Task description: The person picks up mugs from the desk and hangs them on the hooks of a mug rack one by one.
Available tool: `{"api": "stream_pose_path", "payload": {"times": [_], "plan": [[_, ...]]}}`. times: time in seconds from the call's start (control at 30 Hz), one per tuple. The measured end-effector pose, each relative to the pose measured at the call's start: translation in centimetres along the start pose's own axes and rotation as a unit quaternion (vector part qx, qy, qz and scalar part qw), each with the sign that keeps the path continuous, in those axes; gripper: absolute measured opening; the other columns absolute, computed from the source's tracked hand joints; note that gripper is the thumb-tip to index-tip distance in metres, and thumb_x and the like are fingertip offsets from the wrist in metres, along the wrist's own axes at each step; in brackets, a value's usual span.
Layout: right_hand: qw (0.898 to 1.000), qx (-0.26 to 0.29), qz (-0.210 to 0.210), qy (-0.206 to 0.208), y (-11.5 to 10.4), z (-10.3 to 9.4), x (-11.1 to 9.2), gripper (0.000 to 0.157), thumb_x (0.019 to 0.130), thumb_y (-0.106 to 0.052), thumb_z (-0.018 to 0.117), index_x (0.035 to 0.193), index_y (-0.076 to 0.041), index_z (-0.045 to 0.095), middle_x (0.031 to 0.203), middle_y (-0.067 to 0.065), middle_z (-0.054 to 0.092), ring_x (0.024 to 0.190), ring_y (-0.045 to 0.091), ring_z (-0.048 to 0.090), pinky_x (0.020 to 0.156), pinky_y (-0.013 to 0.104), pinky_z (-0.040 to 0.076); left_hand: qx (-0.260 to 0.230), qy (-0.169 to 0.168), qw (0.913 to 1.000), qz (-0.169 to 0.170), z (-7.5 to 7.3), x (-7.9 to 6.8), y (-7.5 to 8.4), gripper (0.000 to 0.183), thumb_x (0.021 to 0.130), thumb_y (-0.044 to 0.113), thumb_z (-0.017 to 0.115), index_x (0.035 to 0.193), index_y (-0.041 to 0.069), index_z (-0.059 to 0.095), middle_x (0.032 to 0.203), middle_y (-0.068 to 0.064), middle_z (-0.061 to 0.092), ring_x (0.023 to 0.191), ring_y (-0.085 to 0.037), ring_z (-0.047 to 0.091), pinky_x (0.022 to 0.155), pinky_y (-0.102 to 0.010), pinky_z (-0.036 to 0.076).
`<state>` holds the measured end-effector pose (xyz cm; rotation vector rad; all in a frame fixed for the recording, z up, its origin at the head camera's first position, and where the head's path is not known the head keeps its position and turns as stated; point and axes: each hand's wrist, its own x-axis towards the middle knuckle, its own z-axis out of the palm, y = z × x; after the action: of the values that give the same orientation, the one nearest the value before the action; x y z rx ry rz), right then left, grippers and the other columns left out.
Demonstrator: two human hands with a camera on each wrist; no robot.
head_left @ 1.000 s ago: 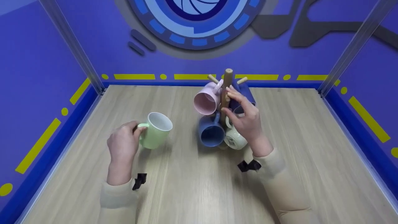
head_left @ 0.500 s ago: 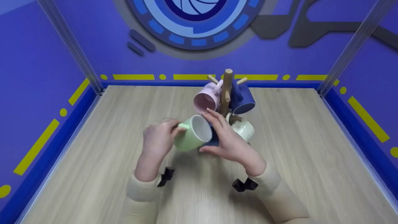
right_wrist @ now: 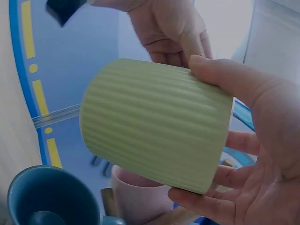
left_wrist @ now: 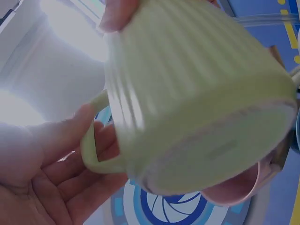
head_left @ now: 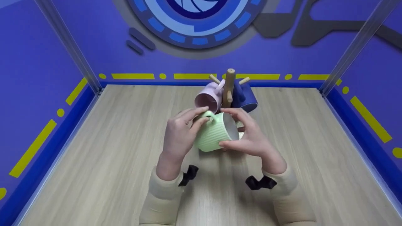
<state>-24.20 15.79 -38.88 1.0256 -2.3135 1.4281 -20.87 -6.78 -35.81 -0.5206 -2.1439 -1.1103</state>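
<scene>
A ribbed light green mug [head_left: 209,136] is held in the air, tilted on its side, with its mouth toward the right in the head view. My left hand [head_left: 179,135] pinches its handle between thumb and fingers. At the mouth end, my right hand [head_left: 256,138] grips the mug, thumb on the ribbed side [right_wrist: 154,122] and fingers around the opposite side. The mug's flat base [left_wrist: 225,150] faces the left wrist camera. Just behind it stands a wooden mug tree [head_left: 230,78], its lower part hidden by the green mug and hands.
On the tree's upper pegs hang a pink mug [head_left: 207,98] and a dark blue mug [head_left: 247,100]. A lower blue mug [right_wrist: 51,194] shows in the right wrist view. The wooden tabletop [head_left: 125,125] is enclosed by blue panels [head_left: 188,62].
My left hand has carried the green mug rightward to in front of the tree and turned it. The right hand has left the tree's post and taken hold of the mug's mouth end.
</scene>
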Motion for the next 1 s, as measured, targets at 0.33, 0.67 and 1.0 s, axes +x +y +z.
{"api": "stream_pose_path", "payload": {"times": [0.33,0.67,1.0], "plan": [[0.978,0.094,0.173,0.075,-0.1,-3.3,0.2,0.075,0.078,0.001,0.082,0.146,-0.006,0.052,0.13,0.011,0.059,0.104,0.02,0.063,0.074,0.026,0.061,-0.114,-0.037,0.9879,-0.099,1.8,-0.3,-1.2,0.034,0.094,0.018,0.076,0.123,0.001,0.073,0.119,-0.013,0.076,0.112,-0.023,0.073,0.098,-0.031,0.059],[0.947,0.102,0.283,0.113,0.9,-2.7,1.0,0.062,0.09,-0.014,0.075,0.14,-0.002,0.042,0.129,0.019,0.058,0.103,0.02,0.058,0.087,0.024,0.05,-0.146,-0.085,0.9724,-0.161,3.6,0.0,-1.2,0.044,0.089,0.015,0.081,0.129,0.0,0.07,0.133,-0.017,0.069,0.115,-0.026,0.073,0.093,-0.028,0.06],[0.933,0.091,0.33,0.111,1.4,-2.3,1.2,0.048,0.094,-0.025,0.072,0.12,-0.009,0.034,0.127,0.019,0.058,0.111,0.026,0.062,0.088,0.025,0.051,-0.084,-0.1,0.9768,-0.169,4.0,-0.1,-1.5,0.041,0.091,0.019,0.079,0.128,0.002,0.071,0.127,-0.015,0.073,0.113,-0.024,0.073,0.095,-0.034,0.06]]}}
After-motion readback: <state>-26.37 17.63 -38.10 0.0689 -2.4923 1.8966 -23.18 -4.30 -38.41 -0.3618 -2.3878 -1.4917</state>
